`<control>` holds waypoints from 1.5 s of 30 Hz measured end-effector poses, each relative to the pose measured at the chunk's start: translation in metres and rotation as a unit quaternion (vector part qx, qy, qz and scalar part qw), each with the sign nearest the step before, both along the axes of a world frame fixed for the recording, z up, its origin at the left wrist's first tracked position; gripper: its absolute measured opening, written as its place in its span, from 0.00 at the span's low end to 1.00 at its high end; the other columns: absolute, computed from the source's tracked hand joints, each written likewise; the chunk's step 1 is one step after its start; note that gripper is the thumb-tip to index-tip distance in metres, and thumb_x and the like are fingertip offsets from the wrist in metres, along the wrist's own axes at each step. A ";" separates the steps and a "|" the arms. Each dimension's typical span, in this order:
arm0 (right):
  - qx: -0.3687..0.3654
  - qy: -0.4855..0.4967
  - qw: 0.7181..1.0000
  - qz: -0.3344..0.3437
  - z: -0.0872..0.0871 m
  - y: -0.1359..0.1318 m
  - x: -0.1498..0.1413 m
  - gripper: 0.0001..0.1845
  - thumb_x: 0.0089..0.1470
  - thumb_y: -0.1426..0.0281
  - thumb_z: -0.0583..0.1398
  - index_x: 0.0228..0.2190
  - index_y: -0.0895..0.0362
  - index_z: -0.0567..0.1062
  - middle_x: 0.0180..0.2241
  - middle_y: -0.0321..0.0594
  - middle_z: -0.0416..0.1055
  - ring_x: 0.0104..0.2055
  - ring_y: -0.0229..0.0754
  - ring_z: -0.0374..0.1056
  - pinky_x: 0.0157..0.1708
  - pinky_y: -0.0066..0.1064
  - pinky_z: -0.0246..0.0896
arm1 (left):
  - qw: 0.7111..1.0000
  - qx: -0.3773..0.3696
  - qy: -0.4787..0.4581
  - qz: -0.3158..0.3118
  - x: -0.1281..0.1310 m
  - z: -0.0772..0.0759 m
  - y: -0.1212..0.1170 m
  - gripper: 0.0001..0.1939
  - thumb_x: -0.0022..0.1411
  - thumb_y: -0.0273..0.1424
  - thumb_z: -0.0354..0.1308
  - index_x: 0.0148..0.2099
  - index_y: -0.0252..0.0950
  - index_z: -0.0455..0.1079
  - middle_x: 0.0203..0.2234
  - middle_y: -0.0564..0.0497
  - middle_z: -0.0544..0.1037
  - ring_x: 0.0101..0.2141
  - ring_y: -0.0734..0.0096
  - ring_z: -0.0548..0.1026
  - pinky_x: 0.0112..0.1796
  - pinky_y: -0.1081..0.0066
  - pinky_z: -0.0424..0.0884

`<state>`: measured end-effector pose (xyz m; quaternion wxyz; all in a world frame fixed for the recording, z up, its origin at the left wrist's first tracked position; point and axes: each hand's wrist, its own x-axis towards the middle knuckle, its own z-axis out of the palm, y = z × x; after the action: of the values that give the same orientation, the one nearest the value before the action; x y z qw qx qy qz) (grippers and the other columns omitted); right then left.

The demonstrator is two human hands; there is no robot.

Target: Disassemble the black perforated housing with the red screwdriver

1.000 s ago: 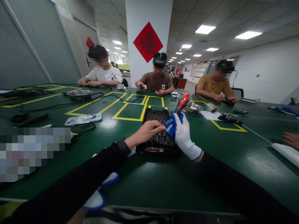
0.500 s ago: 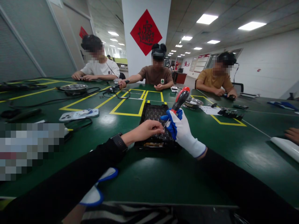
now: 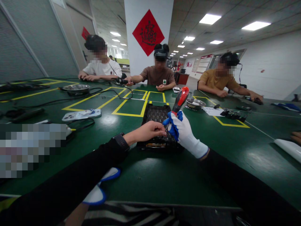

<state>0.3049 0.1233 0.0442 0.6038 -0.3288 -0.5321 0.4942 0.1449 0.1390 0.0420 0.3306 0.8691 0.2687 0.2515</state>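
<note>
A red and black screwdriver (image 3: 181,99) is gripped in my right hand (image 3: 184,131), which wears a white glove with blue palm and fingers. Its shaft slants down to the left, towards the fingertips of my left hand (image 3: 152,130). That hand is bare, with thumb and fingers pinched together close to the screwdriver's tip; whatever they pinch is too small or hidden. Beneath both hands lies a black tray-like plastic case (image 3: 156,113) with a textured inside. A brownish-gold strip (image 3: 155,145) shows along its near end. A dark watch (image 3: 121,141) sits on my left wrist.
On the green table (image 3: 141,175) a phone (image 3: 81,115) lies left and a metal bowl (image 3: 195,103) back right, near black clips (image 3: 234,115). Another bowl (image 3: 76,88) and cables are farther left. A blue-edged white glove (image 3: 96,193) is by my left forearm. Three people sit opposite.
The screwdriver and my hands stay almost in place. The person at the right has reached out to the right with a dark object. The middle person's hand with the black tool has shifted slightly right.
</note>
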 end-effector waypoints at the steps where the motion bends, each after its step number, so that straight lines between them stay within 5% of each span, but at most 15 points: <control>1: 0.000 0.000 1.000 0.003 0.000 0.000 0.000 0.18 0.47 0.56 0.60 0.31 0.54 0.61 0.19 0.28 0.68 0.13 0.28 0.56 0.12 0.20 0.49 | 1.000 -0.001 -0.001 0.002 0.000 0.000 0.000 0.15 0.57 0.39 0.53 0.34 0.30 0.71 0.28 0.50 0.74 0.30 0.74 0.69 0.35 0.74 0.64; 7: -0.006 0.010 0.997 0.071 0.005 -0.002 0.004 0.22 0.52 0.53 0.52 0.40 0.57 0.66 0.23 0.32 0.69 0.16 0.28 0.59 0.15 0.20 0.54 | 1.000 -0.005 -0.003 0.008 -0.001 -0.002 0.001 0.16 0.57 0.40 0.52 0.33 0.30 0.70 0.26 0.51 0.73 0.28 0.75 0.68 0.33 0.75 0.63; 15: 0.004 -0.007 1.000 0.000 0.002 -0.004 0.000 0.17 0.47 0.56 0.59 0.30 0.54 0.61 0.18 0.27 0.67 0.12 0.28 0.55 0.11 0.20 0.50 | 1.000 0.009 -0.006 -0.002 -0.002 -0.002 0.002 0.15 0.58 0.39 0.52 0.33 0.31 0.70 0.27 0.51 0.72 0.29 0.75 0.68 0.33 0.75 0.63; 21: -0.008 0.028 0.997 0.073 0.004 -0.002 0.005 0.23 0.52 0.53 0.53 0.42 0.57 0.66 0.22 0.32 0.69 0.16 0.28 0.59 0.14 0.20 0.54 | 1.000 0.005 -0.015 0.011 -0.001 -0.003 0.002 0.16 0.57 0.40 0.52 0.33 0.30 0.70 0.25 0.52 0.72 0.27 0.76 0.67 0.32 0.75 0.62; 29: 0.000 0.016 1.000 -0.010 0.001 -0.001 0.001 0.17 0.47 0.56 0.60 0.30 0.56 0.64 0.19 0.30 0.69 0.13 0.28 0.57 0.11 0.20 0.51 | 1.000 0.004 -0.010 0.008 -0.001 -0.001 0.001 0.16 0.58 0.38 0.52 0.35 0.29 0.71 0.28 0.51 0.73 0.29 0.76 0.68 0.33 0.76 0.63; 37: -0.004 0.029 0.998 0.054 0.005 -0.003 0.004 0.23 0.52 0.53 0.53 0.42 0.58 0.67 0.25 0.35 0.72 0.16 0.29 0.61 0.15 0.21 0.56 | 1.000 0.009 -0.012 0.023 -0.001 -0.002 0.002 0.17 0.58 0.40 0.52 0.33 0.29 0.70 0.26 0.52 0.72 0.28 0.77 0.66 0.32 0.77 0.62; 45: 0.002 0.013 1.000 -0.023 0.004 -0.003 -0.001 0.16 0.47 0.57 0.60 0.30 0.56 0.63 0.20 0.31 0.70 0.13 0.28 0.57 0.11 0.20 0.52 | 1.000 0.014 -0.014 0.011 -0.001 -0.001 0.001 0.16 0.58 0.38 0.52 0.35 0.29 0.71 0.28 0.50 0.73 0.29 0.76 0.68 0.34 0.76 0.63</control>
<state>0.3040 0.1199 0.0478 0.6224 -0.3330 -0.5175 0.4837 0.1436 0.1402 0.0413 0.3192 0.8670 0.2704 0.2707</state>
